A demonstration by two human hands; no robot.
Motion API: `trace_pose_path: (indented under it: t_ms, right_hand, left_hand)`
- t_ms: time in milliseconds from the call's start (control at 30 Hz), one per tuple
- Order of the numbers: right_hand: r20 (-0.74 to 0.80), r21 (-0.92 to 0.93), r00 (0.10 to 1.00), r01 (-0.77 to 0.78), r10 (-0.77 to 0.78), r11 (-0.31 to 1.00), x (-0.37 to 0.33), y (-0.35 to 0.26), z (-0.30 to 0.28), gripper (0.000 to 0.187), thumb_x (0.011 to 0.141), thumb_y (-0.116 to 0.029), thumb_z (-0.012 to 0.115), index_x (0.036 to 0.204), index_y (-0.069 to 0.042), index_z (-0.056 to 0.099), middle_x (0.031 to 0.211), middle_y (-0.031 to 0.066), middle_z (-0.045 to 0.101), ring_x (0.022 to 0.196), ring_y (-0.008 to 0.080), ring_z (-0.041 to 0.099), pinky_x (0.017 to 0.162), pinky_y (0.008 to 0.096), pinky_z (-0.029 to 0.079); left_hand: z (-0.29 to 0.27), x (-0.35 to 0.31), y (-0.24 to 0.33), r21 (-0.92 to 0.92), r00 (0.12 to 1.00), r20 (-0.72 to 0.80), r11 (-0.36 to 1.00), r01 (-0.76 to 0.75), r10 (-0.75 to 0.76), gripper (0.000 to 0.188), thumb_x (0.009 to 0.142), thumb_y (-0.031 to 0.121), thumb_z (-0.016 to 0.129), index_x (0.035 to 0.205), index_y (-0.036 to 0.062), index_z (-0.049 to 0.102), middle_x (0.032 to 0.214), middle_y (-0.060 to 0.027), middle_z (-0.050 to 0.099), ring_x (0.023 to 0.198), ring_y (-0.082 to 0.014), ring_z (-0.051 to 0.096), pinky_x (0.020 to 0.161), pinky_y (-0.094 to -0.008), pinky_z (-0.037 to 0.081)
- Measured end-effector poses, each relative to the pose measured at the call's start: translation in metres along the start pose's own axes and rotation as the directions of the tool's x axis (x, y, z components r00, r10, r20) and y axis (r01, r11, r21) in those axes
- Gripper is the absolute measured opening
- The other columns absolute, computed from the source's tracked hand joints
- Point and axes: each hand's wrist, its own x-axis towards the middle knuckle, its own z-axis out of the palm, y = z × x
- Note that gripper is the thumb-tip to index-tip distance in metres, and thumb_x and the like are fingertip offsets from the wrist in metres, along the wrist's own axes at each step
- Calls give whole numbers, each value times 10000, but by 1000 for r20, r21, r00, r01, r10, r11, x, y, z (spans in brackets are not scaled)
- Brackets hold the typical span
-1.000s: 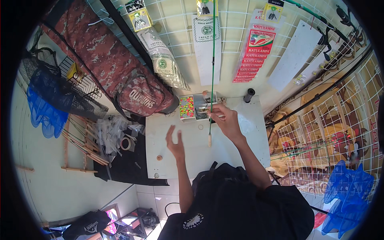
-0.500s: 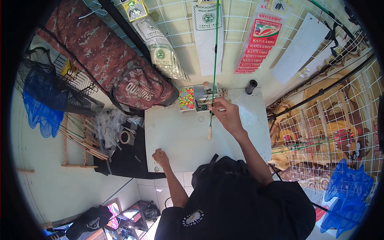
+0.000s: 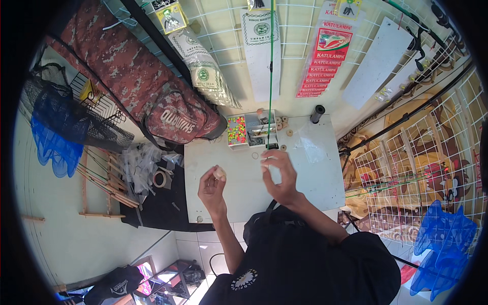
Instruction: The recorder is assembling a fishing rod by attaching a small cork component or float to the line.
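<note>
My right hand is closed, thumb and fingertips pinching the lower end of a thin green fishing rod. The rod stands upright in front of the wall grid; its pale handle end is mostly hidden at my fingers. To the left, my left hand is raised over the table, closed on a small round pale piece whose kind I cannot make out. A white divided box sits beyond both hands, with bright beads in its left part. Several small tan rings lie beside it.
Both hands are above a white table. A black cylinder stands at its back right. Left of it are plastic bags, a tape roll and a camouflage rod bag. Packets hang from the wall grid.
My left hand has risen from the table's near left corner toward the middle, now showing the pale piece. My right hand has come lower and nearer, to the rod's handle end.
</note>
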Motion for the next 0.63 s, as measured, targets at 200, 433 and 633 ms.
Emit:
trace_pose_path:
  t_ms: [200,433,633]
  right_hand:
    - [370,39,918,-166,140,985,12,-34,6,265,949,-154,585,1170,-14,542,1148,157,623,1042,275,611,894,377,472]
    - [543,80,799,-356,259,931,-11,-19,-25,147,973,-141,538,1051,-25,584,715,128,642,552,273,619,557,380,454]
    - [563,-42,749,-396,349,917,-24,-17,-46,100,957,-90,558,1004,-23,615,766,104,666,565,148,576,574,292,460]
  left_hand:
    - [35,-14,21,-72,976,212,997,-39,54,417,772,-152,693,1160,-61,570,1210,-228,611,1103,-241,617,945,-323,517]
    - [42,-11,25,-100,991,123,994,-42,54,383,809,-89,691,1171,-73,565,1160,-212,635,1073,-222,625,917,-313,523]
    - [40,-9,21,-204,991,119,975,92,-68,373,903,73,667,1228,-58,539,1202,-197,619,1098,-235,603,882,-333,504]
